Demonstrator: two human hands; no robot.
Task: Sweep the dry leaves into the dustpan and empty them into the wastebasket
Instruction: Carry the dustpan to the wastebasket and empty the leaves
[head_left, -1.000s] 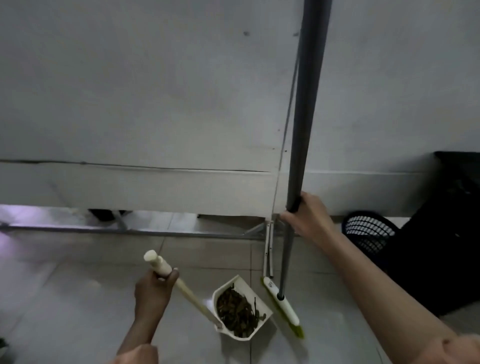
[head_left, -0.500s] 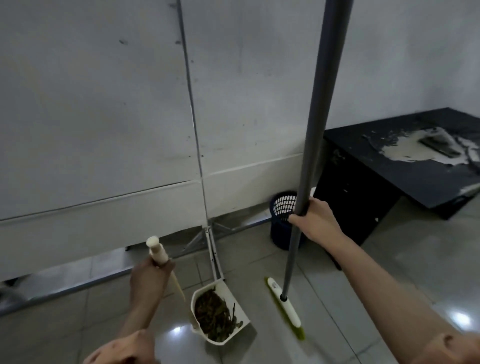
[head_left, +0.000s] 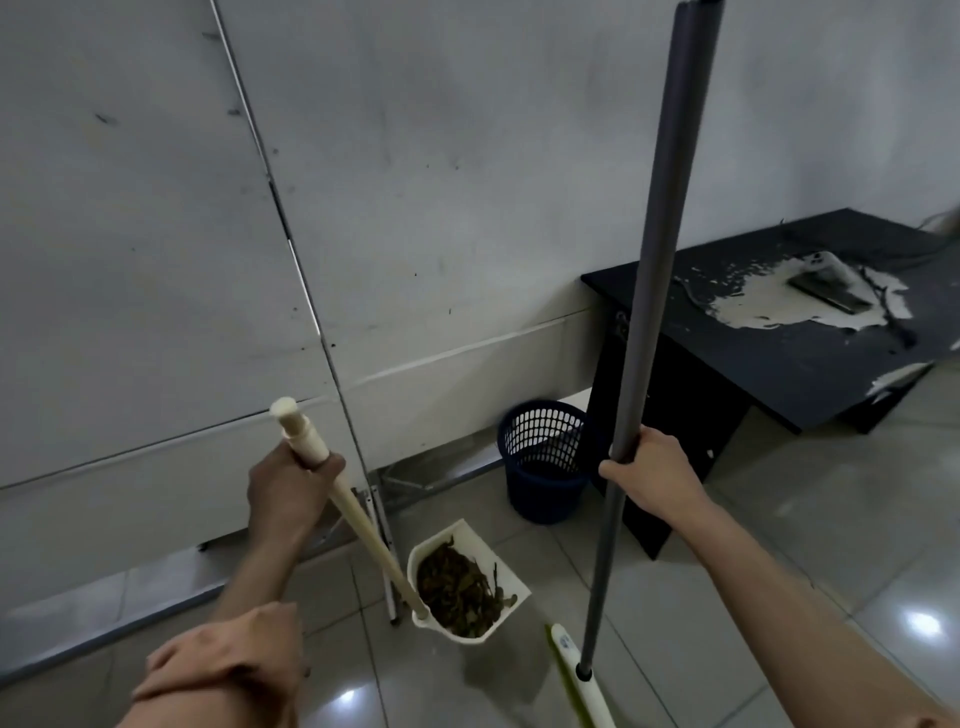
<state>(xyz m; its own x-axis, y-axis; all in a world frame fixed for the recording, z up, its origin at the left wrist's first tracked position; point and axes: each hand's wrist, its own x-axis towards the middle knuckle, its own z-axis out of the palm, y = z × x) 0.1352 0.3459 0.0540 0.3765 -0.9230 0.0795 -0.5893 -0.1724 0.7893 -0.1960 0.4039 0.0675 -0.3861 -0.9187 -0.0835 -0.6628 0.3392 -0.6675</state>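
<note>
Left hand: I'm seeing the left hand (head_left: 291, 491) wrapping tight around the cream dustpan handle (head_left: 358, 514), gripping just below its capped top end.
Right hand: the right hand (head_left: 652, 473) is closing around the grey broom pole (head_left: 654, 291), holding it almost upright, well apart from the other hand.
Dustpan: the white dustpan (head_left: 511, 590) is sitting low over the tiled floor (head_left: 727, 545), between my two arms; whether it is touching the tiles I cannot tell.
Dry leaves: the dry leaves (head_left: 457, 584) are lying heaped inside the pan, a dark brown pile filling most of it.
Broom head: the white and green broom head (head_left: 576, 670) is resting on the floor near me, just right of the pan.
Wastebasket: the dark blue mesh wastebasket (head_left: 543, 460) is standing farther off by the wall (head_left: 415, 208), beyond the pan and beside the black desk (head_left: 779, 364).
Desk top: a pale peeled patch (head_left: 769, 301) is showing on it, something flat lying there.
</note>
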